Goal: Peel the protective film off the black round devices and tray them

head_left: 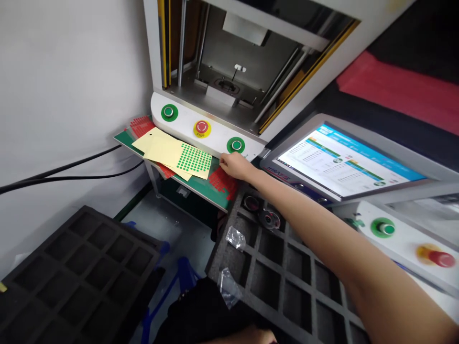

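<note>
My right hand (234, 166) reaches across to the green-topped stand, its fingers curled at the edge of the machine's white button panel (215, 134). Whatever those fingers hold, if anything, is too small to make out. Just beneath them lie red stickers (221, 181). To their left, pale yellow sheets (163, 150) overlap, the top one bearing rows of green dot stickers (195, 160). At the bottom edge only a blurred part of my left hand (260, 336) shows; its fingers are hidden. Below my right forearm, two round dark parts (268, 219) sit in a black foam tray (253, 258).
A press with an open front (229, 52) stands behind the panel, which has green buttons and a red stop button (202, 127). A lit screen (353, 160) is at right, another red button (441, 258) below it. A second foam tray (82, 272) lies left. Clear plastic pieces (229, 289) rest on the near tray.
</note>
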A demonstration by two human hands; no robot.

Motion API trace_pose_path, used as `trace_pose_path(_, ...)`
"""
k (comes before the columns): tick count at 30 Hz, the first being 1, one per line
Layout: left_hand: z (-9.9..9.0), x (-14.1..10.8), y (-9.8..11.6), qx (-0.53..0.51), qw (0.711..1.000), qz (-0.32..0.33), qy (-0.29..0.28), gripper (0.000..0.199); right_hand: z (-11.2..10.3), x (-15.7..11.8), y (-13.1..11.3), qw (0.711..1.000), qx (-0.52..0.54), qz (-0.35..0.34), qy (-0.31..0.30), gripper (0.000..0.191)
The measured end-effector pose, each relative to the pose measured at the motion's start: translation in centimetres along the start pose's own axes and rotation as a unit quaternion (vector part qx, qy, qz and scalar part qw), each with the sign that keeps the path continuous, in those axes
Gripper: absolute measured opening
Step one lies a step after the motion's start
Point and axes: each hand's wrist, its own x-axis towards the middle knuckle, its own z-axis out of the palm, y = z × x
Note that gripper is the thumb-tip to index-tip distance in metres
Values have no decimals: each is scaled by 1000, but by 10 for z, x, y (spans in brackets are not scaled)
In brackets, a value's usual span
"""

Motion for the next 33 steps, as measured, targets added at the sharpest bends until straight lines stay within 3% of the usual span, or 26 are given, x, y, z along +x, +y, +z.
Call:
trace_pose_path(4,-7,-13,14,9,999,-27,30,16,-21,-8,-3,998,39,25,39,26)
trace_pose_path(7,-10,-20,28,-12,999,-38,37,12,-45,-23,-8,990,87,40,108,23)
trace_pose_path(10,-12,-36,47,-68,997,-32,12,12,-68,-63,-15,964,158,50,206,15)
trace_pose_path(12,-14,-57,64,-126,992,-6,13,13,-75,-111,-22,934,223,52,273,11)
trace_pose_path(16,-20,-110,113,-253,950,156,95,35,-61,-243,-42,857,343,67,380,14)
trace_pose_path(17,-22,-120,127,-250,940,191,131,34,-51,-276,-48,828,370,69,417,14)
trace_pose_path(19,-22,-134,150,-223,930,243,162,33,-27,-334,-61,734,473,61,484,11)
trace_pose_path(21,-16,-139,166,-201,927,280,148,40,1,-376,-73,674,546,123,481,9)
trace_pose_path(24,-2,-140,173,-200,922,319,93,43,33,-413,-90,560,640,195,489,7)
trace_pose_path(26,7,-139,172,-175,921,338,75,44,42,-425,-98,501,678,214,493,9)
trace_pose_path(30,14,-133,170,-107,922,369,44,53,38,-435,-107,449,724,203,482,15)
trace_pose_path(33,14,-128,169,-135,897,419,40,68,34,-435,-107,418,758,172,470,19)
